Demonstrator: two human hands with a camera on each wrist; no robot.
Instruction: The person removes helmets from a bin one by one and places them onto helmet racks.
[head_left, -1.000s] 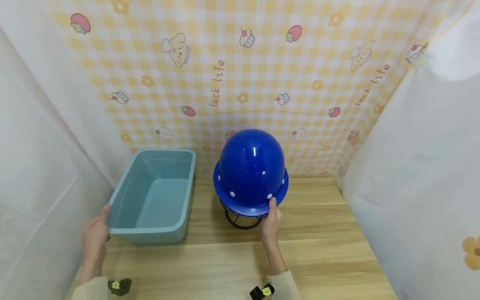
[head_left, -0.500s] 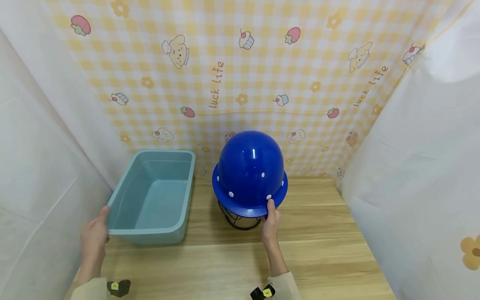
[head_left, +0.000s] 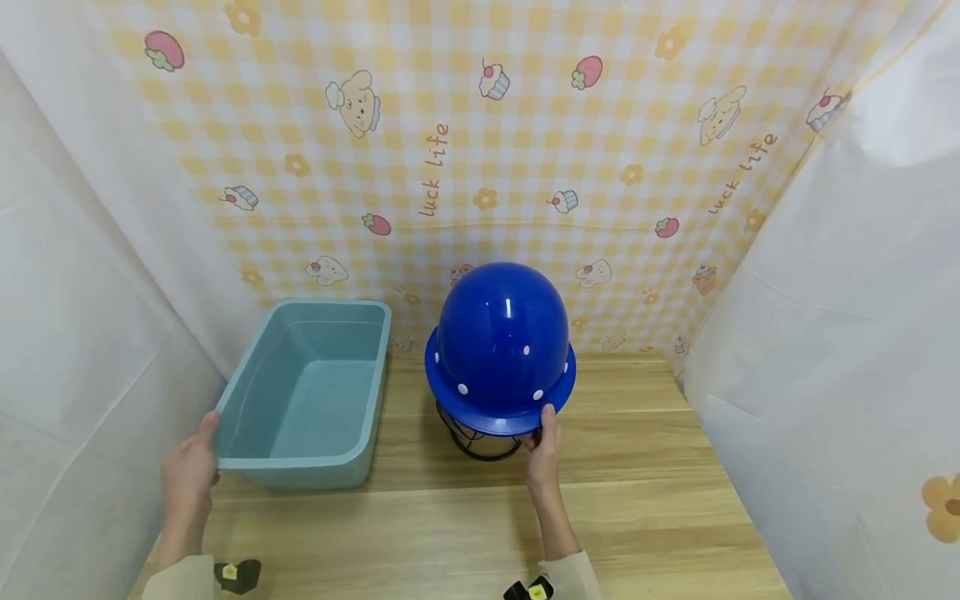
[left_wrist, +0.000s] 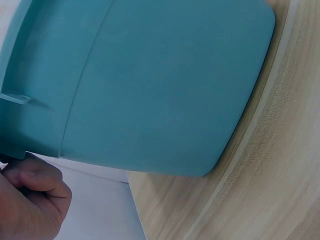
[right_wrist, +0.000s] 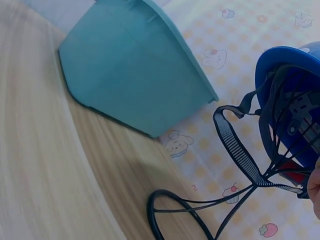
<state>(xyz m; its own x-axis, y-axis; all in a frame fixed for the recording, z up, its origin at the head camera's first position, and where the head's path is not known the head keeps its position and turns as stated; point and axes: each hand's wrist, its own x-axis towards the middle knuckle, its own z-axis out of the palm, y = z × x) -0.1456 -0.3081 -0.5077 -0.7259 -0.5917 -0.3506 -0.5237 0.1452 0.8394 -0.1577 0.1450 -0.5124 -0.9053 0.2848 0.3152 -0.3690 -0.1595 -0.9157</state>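
Note:
A blue hard hat [head_left: 502, 333] sits dome up on a black wire stand [head_left: 486, 457]. My right hand [head_left: 544, 454] holds the hat's front brim at its right side, thumb on top and fingers underneath. From below, the right wrist view shows the hat's inside and a loose dark strap [right_wrist: 235, 145]; only a sliver of that hand [right_wrist: 315, 190] appears. To the left stands a teal plastic basin [head_left: 288, 462] with nothing in it. My left hand [head_left: 189, 462] grips its near left corner, fingers curled under the rim, as the left wrist view [left_wrist: 37, 195] confirms.
Everything stands on a wood-grain table [head_left: 637, 508]. A yellow checked curtain [head_left: 480, 167] hangs close behind the basin and hard hat. White sheets [head_left: 825, 375] close off both sides.
My right thumb has slid slightly right and toward me on the brim. The hard hat, the basin and my left hand stay about where they were.

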